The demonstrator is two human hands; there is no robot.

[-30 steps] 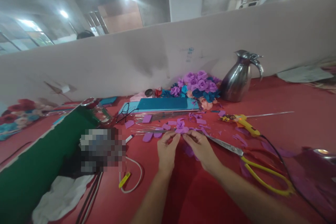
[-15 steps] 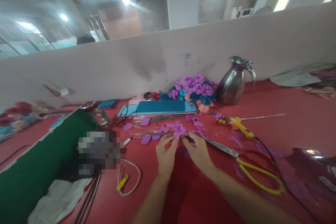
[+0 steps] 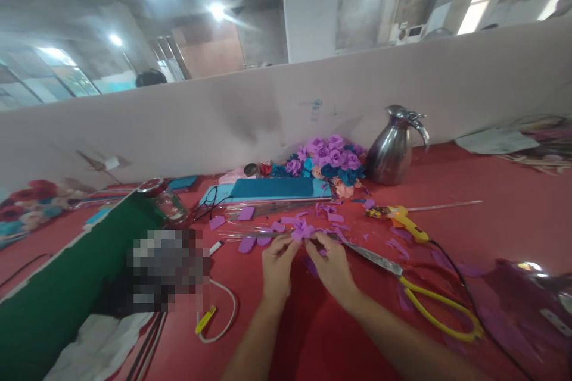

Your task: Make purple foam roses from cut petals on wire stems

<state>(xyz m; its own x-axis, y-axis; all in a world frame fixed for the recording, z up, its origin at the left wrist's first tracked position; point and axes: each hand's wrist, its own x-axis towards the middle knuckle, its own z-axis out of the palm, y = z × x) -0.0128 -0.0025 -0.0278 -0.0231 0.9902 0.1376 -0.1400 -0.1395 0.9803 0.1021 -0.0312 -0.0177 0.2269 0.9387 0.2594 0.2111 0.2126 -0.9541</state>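
Observation:
Between my two hands is a purple paper flower, its petals spread out above my fingertips. My left hand pinches its lower left side with thumb and fingers closed. From the right, my right hand grips the base of the same flower, fingertips pressed together. Whatever lies right under the petals is hidden by my fingers. Loose purple petals lie just beyond and to the left of my hands. Large scissors with yellow handles rest to the right, blades pointing toward my right hand.
A yellow glue gun with a black cord lies at the right. Behind stand a metal jug and a heap of paper roses. Blue sheets, a glass jar and a green panel are to the left.
The whole view has shifted slightly, so the scene sits a little lower. Both hands still hold the purple flower, with only small finger movement.

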